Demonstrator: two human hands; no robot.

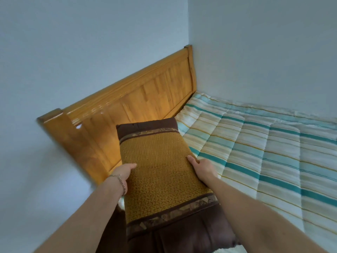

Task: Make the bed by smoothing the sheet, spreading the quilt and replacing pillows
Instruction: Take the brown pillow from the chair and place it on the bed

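A long pillow (160,172) with a woven mustard middle and dark brown ends lies lengthwise in front of me, its far end near the wooden headboard (145,95). My left hand (124,171) grips its left edge, thumb on top; a bracelet is on that wrist. My right hand (202,168) grips the right edge in the same way. To the right, the striped teal, cream and yellow quilt (264,154) is spread flat over the bed. Whether the pillow rests on the bed or is lifted is unclear.
Pale walls meet in a corner behind the headboard's right post (189,57). The bed runs along the right wall. The headboard's left post (54,117) stands at the near left. A dark brown cloth shape (113,234) shows under my left forearm.
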